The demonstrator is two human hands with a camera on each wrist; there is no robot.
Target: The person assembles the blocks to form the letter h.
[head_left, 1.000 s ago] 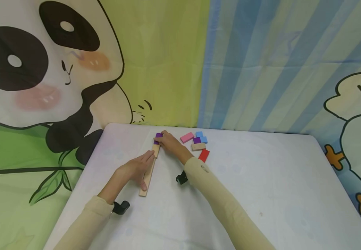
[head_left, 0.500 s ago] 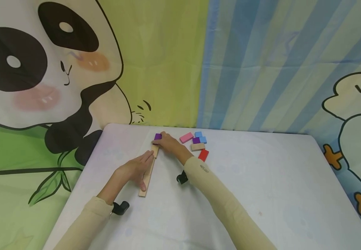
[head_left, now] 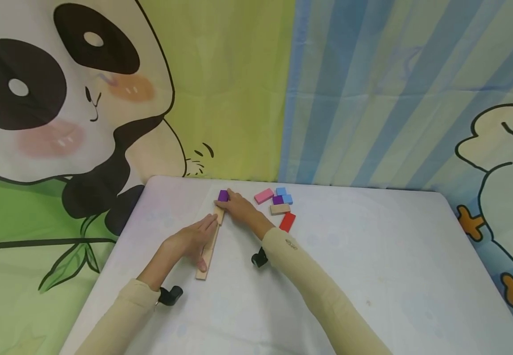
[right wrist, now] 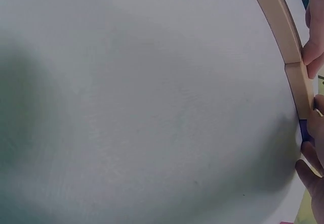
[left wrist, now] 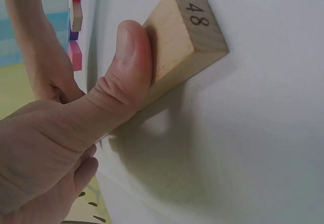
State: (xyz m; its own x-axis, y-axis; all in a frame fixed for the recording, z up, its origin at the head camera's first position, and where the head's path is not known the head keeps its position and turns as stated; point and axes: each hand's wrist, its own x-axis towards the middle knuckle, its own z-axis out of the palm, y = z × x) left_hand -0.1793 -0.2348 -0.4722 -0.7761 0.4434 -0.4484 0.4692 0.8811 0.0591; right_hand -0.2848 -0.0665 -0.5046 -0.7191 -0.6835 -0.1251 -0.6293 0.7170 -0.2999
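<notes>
Long plain wooden blocks (head_left: 208, 252) lie end to end in a line on the table, with a purple block (head_left: 223, 195) at the far end. My left hand (head_left: 191, 240) rests along the line, fingers fairly straight, the thumb pressing the near wooden block; that block's end reads "48" in the left wrist view. My right hand (head_left: 240, 207) pinches the purple block where it meets the wooden one, a digit crossing over its near part and covering it. In the right wrist view the right fingertips (right wrist: 309, 153) are right at the purple block.
To the right of the line lie a pink block (head_left: 264, 195), blue blocks (head_left: 281, 191), another purple block (head_left: 277, 200), a wooden block (head_left: 279, 209) and a red block (head_left: 287, 222). The white table (head_left: 372, 256) ends at a printed curtain (head_left: 221, 98) behind.
The right hand has slid slightly nearer along the line, over the joint between the purple and wooden blocks. The left hand stays in place.
</notes>
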